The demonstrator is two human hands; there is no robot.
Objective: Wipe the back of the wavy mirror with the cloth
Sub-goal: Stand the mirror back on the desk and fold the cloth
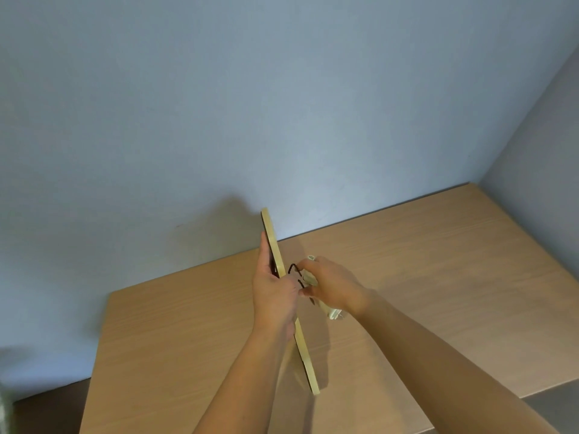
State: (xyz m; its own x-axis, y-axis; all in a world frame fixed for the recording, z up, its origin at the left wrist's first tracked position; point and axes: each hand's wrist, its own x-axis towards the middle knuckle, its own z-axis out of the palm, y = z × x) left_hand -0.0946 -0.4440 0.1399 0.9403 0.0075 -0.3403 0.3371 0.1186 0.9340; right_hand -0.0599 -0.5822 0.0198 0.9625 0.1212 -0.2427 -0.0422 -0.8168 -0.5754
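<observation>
Just below the centre of the frame we hold the wavy mirror (275, 252) on edge, so only its pale wooden rim shows, running from the middle down toward the lower centre, where its bottom end meets the wooden table (175, 324). Our left hand (273, 296) is clamped on the mirror's left face, fingers pointing up along it. Our right hand (332, 288), just right of the rim, has its fingers curled tight round a bunched pale cloth (332, 312). A dark cord loop (294, 270) sticks out between both hands. Our forearms hide the table's lower middle. The blue-grey wall (219, 104) fills the upper frame.
</observation>
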